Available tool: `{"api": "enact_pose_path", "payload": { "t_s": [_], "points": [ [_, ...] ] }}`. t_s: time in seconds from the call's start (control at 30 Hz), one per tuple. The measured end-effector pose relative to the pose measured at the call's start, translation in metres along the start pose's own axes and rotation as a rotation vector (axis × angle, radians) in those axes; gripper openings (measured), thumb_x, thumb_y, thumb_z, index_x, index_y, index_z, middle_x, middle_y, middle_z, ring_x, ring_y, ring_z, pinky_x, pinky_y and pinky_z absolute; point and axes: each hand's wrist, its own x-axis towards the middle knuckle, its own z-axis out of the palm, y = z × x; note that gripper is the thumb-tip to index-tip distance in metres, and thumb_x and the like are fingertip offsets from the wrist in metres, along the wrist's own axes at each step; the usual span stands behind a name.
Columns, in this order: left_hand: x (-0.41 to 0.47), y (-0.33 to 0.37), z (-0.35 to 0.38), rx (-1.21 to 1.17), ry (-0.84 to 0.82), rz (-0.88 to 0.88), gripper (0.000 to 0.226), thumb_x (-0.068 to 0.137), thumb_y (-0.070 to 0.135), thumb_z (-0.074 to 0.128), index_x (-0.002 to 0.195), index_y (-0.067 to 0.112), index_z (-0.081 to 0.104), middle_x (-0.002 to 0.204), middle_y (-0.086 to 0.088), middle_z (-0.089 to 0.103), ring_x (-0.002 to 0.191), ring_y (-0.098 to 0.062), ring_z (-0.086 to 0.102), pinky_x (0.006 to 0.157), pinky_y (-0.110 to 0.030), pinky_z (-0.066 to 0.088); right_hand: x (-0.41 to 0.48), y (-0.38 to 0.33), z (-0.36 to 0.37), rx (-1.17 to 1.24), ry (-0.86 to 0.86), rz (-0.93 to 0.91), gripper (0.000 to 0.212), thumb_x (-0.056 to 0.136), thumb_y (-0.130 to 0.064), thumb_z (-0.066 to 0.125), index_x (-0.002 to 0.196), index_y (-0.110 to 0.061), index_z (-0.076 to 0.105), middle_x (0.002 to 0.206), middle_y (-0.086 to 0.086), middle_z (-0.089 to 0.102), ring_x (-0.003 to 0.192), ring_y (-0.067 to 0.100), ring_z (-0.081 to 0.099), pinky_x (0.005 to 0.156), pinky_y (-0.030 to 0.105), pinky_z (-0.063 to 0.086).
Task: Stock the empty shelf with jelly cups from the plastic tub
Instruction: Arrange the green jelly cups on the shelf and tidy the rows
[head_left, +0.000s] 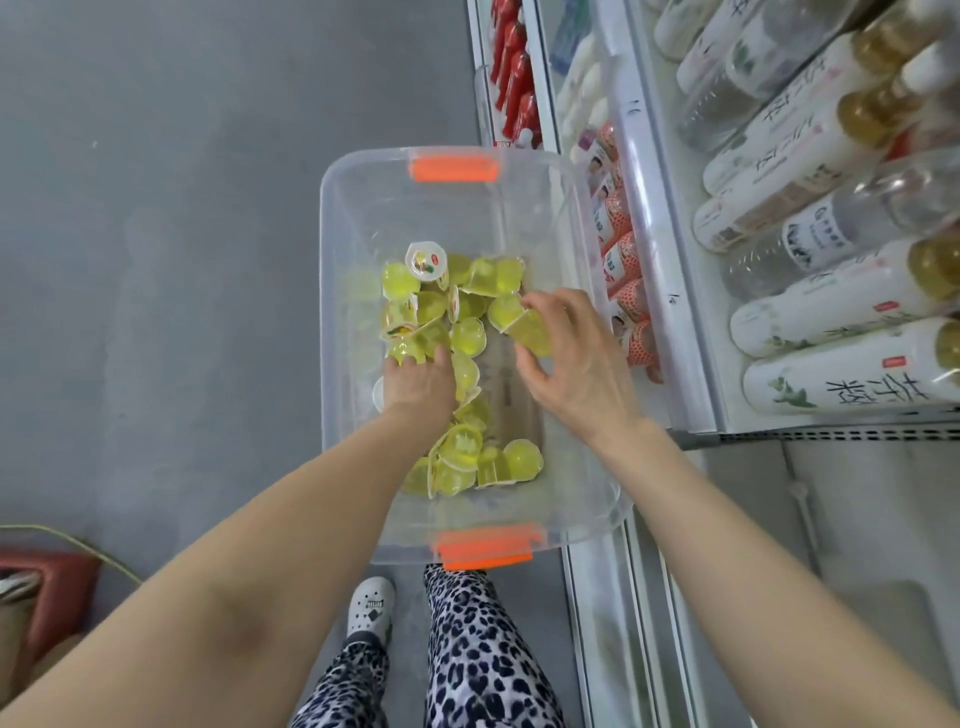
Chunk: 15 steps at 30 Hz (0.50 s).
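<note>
Hands (418, 382) (571, 364) in tub (332, 291) — among jelly cups (467, 336)

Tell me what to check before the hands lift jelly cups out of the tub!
1. Right hand pinches a jelly cup: ok.
2. Left hand holds a cup: cannot tell, its fingers are buried in the pile.
3. Tub has no lid on: ok.
4. More cups wait in the tub: ok, plenty.
5. Tub rests steadily: cannot tell, what it rests on is hidden.
</note>
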Motion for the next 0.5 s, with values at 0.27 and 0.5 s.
{"api": "enact_pose_path", "payload": {
  "t_s": [0.27,0.5],
  "points": [
    [-0.011,0.002,-0.007,0.003,0.041,0.023,0.045,0.092,0.032,0.061,0.126,0.010,0.041,0.121,-0.009,0.062,0.120,-0.029,0.047,0.097,-0.039,0.035,-0.001,-0.006,-0.004,0.050,0.026,0.052,0.034,0.081,-0.026,0.061,0.110,-0.008,0.055,0.110,0.010,0.053,0.089,0.026,0.059,0.070,0.035,0.049],
    [-0.056,-0.013,-0.027,-0.439,0.192,0.114,0.052,0.086,0.023,0.070,0.127,0.011,0.041,0.119,-0.013,0.059,0.108,-0.033,0.056,0.083,-0.039,0.045,-0.027,-0.029,-0.020,0.103,0.073,0.188,0.035,0.078,-0.020,0.069,0.108,-0.011,0.052,0.109,0.004,0.053,0.092,0.022,0.056,0.073,0.033,0.046]
  ]
}}
